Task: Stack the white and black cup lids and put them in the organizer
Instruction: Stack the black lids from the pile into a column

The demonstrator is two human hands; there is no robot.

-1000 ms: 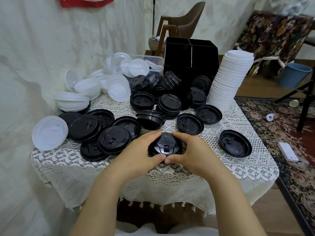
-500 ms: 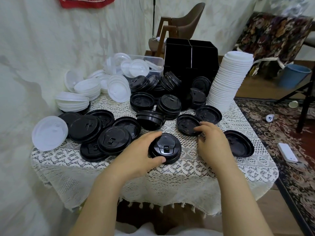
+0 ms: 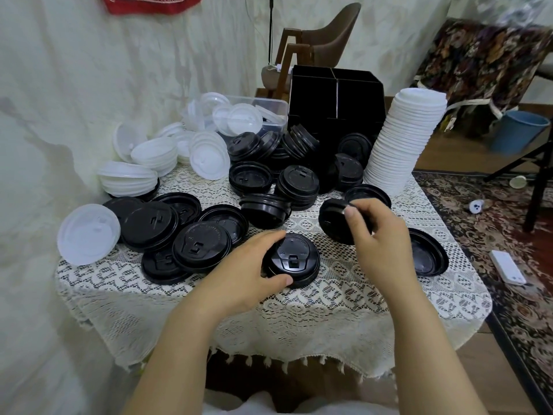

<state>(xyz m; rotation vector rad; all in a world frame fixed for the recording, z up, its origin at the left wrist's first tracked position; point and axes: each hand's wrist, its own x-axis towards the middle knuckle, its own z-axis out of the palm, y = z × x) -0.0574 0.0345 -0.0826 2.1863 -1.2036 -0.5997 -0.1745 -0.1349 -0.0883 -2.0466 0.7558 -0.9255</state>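
A short stack of black lids (image 3: pixel 294 260) sits near the table's front middle, and my left hand (image 3: pixel 248 272) grips its left side. My right hand (image 3: pixel 378 238) pinches a single black lid (image 3: pixel 335 220), tilted and lifted off the cloth just right of the stack. Loose black lids (image 3: pixel 197 244) lie scattered to the left and behind. White lids (image 3: pixel 131 178) are heaped at the back left. A tall white lid stack (image 3: pixel 401 145) stands at the right. The black organizer (image 3: pixel 335 103) is at the back middle.
A clear plastic box (image 3: pixel 269 106) with white lids sits behind left of the organizer. One black lid (image 3: pixel 428 256) lies upside down at the table's right edge. The lace cloth (image 3: pixel 329 298) covers the small table. A chair, a blue bin and a rug lie beyond.
My right hand left the stack, moved right and back, and picked up a single black lid, now raised and tilted. My left hand stayed on the stack.
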